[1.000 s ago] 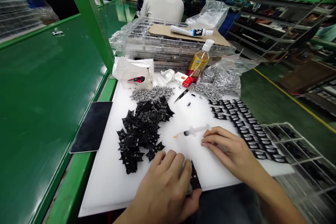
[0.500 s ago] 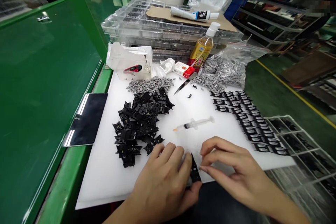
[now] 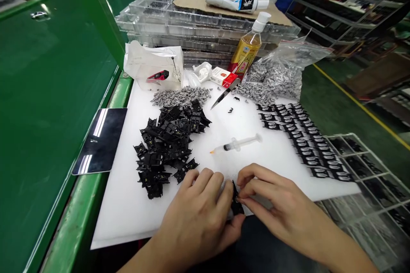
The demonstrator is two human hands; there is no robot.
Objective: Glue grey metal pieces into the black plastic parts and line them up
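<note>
The right fingertips (image 3: 242, 194) are drawn together and pinch the upper end of a small black plastic part (image 3: 237, 204), while the left fingers (image 3: 221, 198) curl around its lower end, partly hiding it. The part is held just above the near edge of a white board (image 3: 121, 217), between the left hand (image 3: 195, 222) and the right hand (image 3: 282, 202).

Just above the hands lies a syringe (image 3: 235, 145) with an orange tip. To the left is a heap of black parts (image 3: 166, 149), with a pile of small grey pieces (image 3: 181, 96) beyond it. To the right, black parts stand in neat rows (image 3: 304, 140), beside a wire rack (image 3: 361, 162). A small knife (image 3: 224, 96) lies near the far edge of the board, close to a bag of grey pieces (image 3: 275, 79) and a plastic bottle (image 3: 246, 51). Behind these, clear plastic trays (image 3: 179, 21) are stacked. A dark tablet (image 3: 101, 140) lies on the green bench (image 3: 54, 94).
</note>
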